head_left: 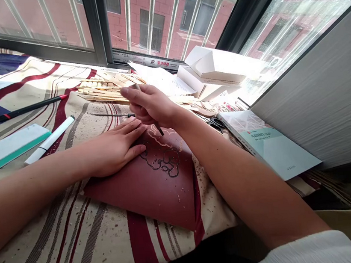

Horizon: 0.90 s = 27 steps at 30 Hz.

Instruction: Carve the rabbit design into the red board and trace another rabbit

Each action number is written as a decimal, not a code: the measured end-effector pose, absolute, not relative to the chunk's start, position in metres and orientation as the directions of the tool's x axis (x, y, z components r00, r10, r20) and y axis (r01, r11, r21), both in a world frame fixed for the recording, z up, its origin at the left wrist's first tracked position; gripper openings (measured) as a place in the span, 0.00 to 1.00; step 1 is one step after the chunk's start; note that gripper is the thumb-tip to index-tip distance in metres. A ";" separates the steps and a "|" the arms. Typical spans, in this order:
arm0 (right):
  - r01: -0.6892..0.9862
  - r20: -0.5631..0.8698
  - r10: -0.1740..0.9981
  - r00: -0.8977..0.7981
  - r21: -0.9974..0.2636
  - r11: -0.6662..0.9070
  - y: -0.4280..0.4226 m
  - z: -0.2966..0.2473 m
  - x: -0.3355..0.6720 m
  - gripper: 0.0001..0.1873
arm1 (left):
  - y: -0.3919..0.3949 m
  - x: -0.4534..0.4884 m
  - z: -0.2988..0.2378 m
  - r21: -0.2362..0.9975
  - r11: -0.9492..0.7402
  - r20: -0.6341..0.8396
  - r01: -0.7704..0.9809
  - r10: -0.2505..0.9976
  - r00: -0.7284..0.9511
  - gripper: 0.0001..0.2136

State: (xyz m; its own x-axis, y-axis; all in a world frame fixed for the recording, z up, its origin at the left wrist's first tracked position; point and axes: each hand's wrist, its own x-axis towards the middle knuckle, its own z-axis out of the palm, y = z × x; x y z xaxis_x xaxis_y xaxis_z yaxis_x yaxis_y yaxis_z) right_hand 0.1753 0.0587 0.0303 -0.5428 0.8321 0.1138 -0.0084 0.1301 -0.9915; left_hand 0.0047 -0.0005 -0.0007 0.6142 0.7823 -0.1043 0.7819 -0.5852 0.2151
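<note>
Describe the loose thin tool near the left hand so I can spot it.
On the striped cloth, find the dark red block under the left hand. Just beyond those fingertips lies a slender metal-shafted tool, its dark end by the right hand, far thinner than the black pen.

On my feed the surface is draped in a cream cloth [65,254] with red and grey stripes, flecked with shavings. A red-brown lino sheet [148,199] lies near the middle, a carved outline showing on it. To the left I can see a black marker [30,108], a white marker [49,140] and a green-edged pad [9,147]. A slim carving tool [111,114] lies just beyond the sheet. At the far edge sit wooden sticks [102,91], white paper [159,79] and white card boxes [218,65], with a pale green book [268,145] to the right.
</note>
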 end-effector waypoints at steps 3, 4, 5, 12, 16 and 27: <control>-0.077 0.131 0.785 -0.606 -0.991 0.107 0.049 0.042 0.192 0.33 | -0.001 0.003 0.001 0.236 -0.576 -0.105 0.783 0.786 0.609 0.42; -0.109 0.157 0.807 -0.569 -0.987 0.115 0.047 0.045 0.197 0.33 | -0.002 0.003 0.001 0.241 -0.574 -0.106 0.782 0.786 0.610 0.43; -0.144 0.185 0.835 -0.518 -0.981 0.129 0.046 0.047 0.202 0.33 | -0.002 0.002 0.001 0.245 -0.574 -0.109 0.781 0.784 0.611 0.43; -0.246 0.258 0.921 -0.291 -0.951 0.188 0.054 0.033 0.203 0.33 | 0.006 -0.007 -0.014 0.243 -0.613 -0.016 0.752 0.773 0.635 0.43; -0.224 0.231 0.942 -0.245 -0.958 0.177 0.058 0.026 0.197 0.32 | 0.009 -0.011 -0.021 0.239 -0.635 0.038 0.735 0.762 0.646 0.43; -0.270 0.225 0.963 -0.149 -0.946 0.180 0.062 0.021 0.189 0.30 | 0.003 -0.002 -0.005 0.243 -0.594 -0.048 0.767 0.783 0.621 0.43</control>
